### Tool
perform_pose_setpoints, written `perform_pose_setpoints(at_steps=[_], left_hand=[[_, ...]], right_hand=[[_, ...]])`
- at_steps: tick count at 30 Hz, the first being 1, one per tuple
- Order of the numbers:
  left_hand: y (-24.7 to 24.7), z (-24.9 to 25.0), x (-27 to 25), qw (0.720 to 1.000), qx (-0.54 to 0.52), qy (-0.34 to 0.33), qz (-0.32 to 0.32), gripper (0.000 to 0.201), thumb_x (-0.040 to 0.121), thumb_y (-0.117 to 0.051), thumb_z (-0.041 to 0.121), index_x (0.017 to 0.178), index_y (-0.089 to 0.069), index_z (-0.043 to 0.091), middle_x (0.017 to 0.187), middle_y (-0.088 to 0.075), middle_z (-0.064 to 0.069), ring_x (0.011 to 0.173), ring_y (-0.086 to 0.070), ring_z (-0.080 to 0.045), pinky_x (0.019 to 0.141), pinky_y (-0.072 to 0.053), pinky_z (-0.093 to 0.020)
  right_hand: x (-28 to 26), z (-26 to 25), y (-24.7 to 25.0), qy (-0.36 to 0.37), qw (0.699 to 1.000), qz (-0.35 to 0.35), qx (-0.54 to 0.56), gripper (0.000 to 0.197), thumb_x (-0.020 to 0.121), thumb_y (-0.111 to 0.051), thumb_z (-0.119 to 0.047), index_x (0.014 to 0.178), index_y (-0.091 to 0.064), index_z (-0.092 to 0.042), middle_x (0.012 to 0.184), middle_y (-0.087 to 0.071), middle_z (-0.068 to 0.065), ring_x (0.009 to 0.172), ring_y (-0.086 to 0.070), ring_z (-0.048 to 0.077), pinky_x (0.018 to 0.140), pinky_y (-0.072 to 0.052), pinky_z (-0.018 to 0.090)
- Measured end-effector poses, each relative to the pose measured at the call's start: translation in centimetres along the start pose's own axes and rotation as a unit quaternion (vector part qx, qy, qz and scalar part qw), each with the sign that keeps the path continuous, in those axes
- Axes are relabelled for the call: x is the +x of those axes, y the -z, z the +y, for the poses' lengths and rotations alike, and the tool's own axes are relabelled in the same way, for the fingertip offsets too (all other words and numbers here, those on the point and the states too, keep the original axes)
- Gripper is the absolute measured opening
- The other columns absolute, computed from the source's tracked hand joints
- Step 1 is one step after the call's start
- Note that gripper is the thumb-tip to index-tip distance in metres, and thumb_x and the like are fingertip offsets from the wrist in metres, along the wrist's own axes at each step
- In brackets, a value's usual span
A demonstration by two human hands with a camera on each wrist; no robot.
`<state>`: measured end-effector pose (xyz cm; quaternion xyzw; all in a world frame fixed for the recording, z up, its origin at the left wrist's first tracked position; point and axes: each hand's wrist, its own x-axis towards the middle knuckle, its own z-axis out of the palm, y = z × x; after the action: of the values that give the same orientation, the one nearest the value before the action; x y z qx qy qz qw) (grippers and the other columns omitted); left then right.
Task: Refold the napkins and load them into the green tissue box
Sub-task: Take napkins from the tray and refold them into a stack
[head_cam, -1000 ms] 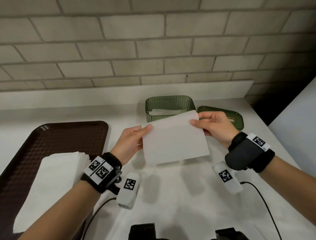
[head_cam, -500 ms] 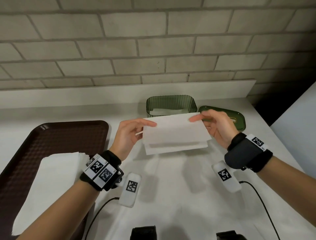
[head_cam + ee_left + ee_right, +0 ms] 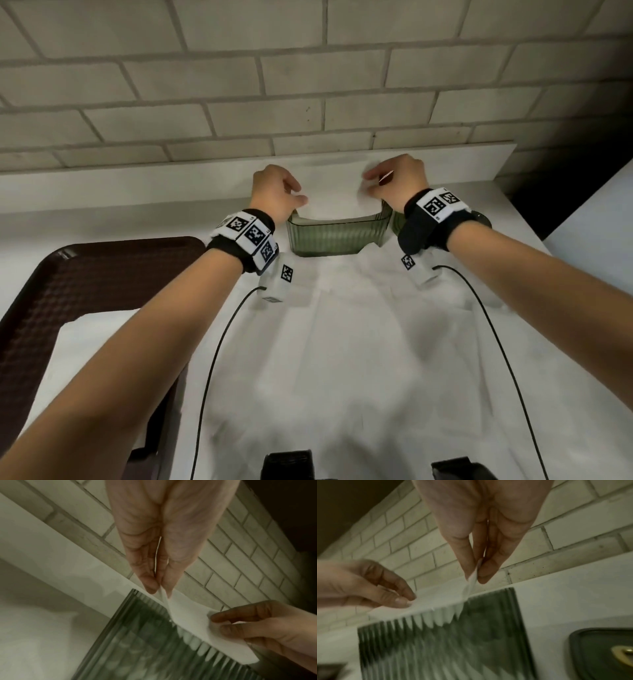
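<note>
The folded napkin hangs stretched between the two hands right over the open mouth of the green tissue box, its lower edge at or just inside the rim; the left hand pinches one end between thumb and fingertips, and the right hand pinches the other end the same way, both seen plainly from the wrists. To do this step well, I judge the hands should lower together and level, keeping the fold taut so it does not spring open; the ends should clear the short walls of the box before the fingers let go, and the napkin should settle flat on whatever already lies inside. The box's green lid lies on the white counter just to the right, out of the way; the brown tray with more napkins sits to the left; the wrist cables trail toward the person and block nothing.
</note>
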<state>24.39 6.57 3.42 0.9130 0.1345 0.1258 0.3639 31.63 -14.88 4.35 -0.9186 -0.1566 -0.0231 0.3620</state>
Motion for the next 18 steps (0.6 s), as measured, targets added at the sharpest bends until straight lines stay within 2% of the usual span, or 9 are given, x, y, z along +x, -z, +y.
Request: perform_pose_setpoints(at_steps=[3,5,7,9,12,14,15,17,18], left_hand=[[-1.4,-0.7,0.5,0.995,0.073,0.002,-0.062,0.021,0.078,-0.075,0.007,0.098,-0.07,0.001,0.093,-0.064,-0.01,0.089,-0.064,-0.025,0.082,-0.051,-0.024],[-2.0,-0.7,0.8,0.991,0.108,-0.001,-0.079,0.019,0.079,-0.069,0.002,0.098,-0.07,0.002,0.102,-0.065,-0.013,0.096,-0.065,-0.029,0.081,-0.049,-0.023],[-2.2,-0.4,0.9,0.987,0.133,-0.004,-0.085,0.018,0.08,-0.065,0.002,0.098,-0.069,0.002,0.108,-0.064,-0.016,0.096,-0.064,-0.03,0.082,-0.052,-0.027],[-2.2,0.1,0.8,0.981,0.167,-0.008,-0.098,0.02,0.082,-0.062,0.004,0.101,-0.067,0.001,0.11,-0.063,-0.016,0.097,-0.063,-0.03,0.085,-0.055,-0.033],[-2.0,0.9,0.2,0.965,0.235,-0.04,-0.111,0.022,0.083,-0.062,0.008,0.103,-0.065,0.0,0.11,-0.061,-0.017,0.102,-0.057,-0.033,0.083,-0.053,-0.038],[-1.4,1.1,-0.8,0.959,0.259,-0.077,-0.085,0.02,0.085,-0.061,0.013,0.099,-0.067,0.0,0.108,-0.059,-0.018,0.106,-0.051,-0.035,0.084,-0.05,-0.041],[-1.0,1.1,-1.5,0.959,0.259,-0.092,-0.069,0.019,0.086,-0.06,0.015,0.096,-0.068,0.001,0.107,-0.058,-0.018,0.106,-0.05,-0.035,0.083,-0.049,-0.042],[-0.2,0.9,-3.3,0.963,0.237,-0.118,-0.042,0.018,0.087,-0.061,0.016,0.091,-0.071,0.002,0.104,-0.059,-0.017,0.104,-0.052,-0.034,0.082,-0.051,-0.044],[0.2,0.7,-4.4,0.967,0.219,-0.126,-0.037,0.017,0.087,-0.061,0.016,0.089,-0.072,0.003,0.103,-0.061,-0.016,0.101,-0.055,-0.033,0.081,-0.051,-0.043]], right_hand=[[0.3,1.2,-1.2,-0.013,0.997,-0.042,-0.065,0.03,0.079,-0.067,-0.006,0.108,-0.074,-0.013,0.098,-0.071,0.009,0.079,-0.058,0.015,0.073,-0.036,0.008],[0.2,1.6,-1.8,-0.007,0.994,-0.067,-0.09,0.03,0.081,-0.063,-0.004,0.108,-0.074,-0.012,0.091,-0.068,0.009,0.078,-0.055,0.016,0.068,-0.033,0.006],[0.1,1.6,-2.2,0.009,0.989,-0.093,-0.112,0.029,0.084,-0.061,-0.005,0.11,-0.073,-0.01,0.092,-0.065,0.009,0.08,-0.055,0.018,0.072,-0.034,0.008],[0.1,1.1,-2.3,0.024,0.983,-0.119,-0.136,0.029,0.085,-0.06,-0.006,0.112,-0.071,-0.009,0.105,-0.067,0.011,0.092,-0.06,0.025,0.08,-0.037,0.014],[0.3,0.4,-2.3,0.023,0.974,-0.143,-0.176,0.029,0.084,-0.063,-0.012,0.112,-0.07,-0.01,0.112,-0.064,0.014,0.103,-0.06,0.031,0.083,-0.044,0.023],[0.0,-0.4,-2.0,0.055,0.973,-0.122,-0.188,0.026,0.084,-0.063,-0.014,0.108,-0.07,-0.01,0.111,-0.06,0.015,0.097,-0.058,0.031,0.079,-0.045,0.027],[-0.6,-0.8,-1.8,0.083,0.975,-0.101,-0.178,0.022,0.084,-0.063,-0.015,0.104,-0.071,-0.011,0.107,-0.058,0.014,0.088,-0.057,0.028,0.076,-0.044,0.027],[-2.5,-1.9,-1.5,0.146,0.976,-0.084,-0.137,0.016,0.084,-0.063,-0.014,0.098,-0.072,-0.013,0.093,-0.056,0.005,0.068,-0.051,0.013,0.071,-0.039,0.023],[-3.7,-2.4,-1.6,0.171,0.973,-0.105,-0.117,0.015,0.084,-0.063,-0.012,0.095,-0.073,-0.014,0.087,-0.057,-0.001,0.062,-0.048,0.003,0.069,-0.039,0.02]])
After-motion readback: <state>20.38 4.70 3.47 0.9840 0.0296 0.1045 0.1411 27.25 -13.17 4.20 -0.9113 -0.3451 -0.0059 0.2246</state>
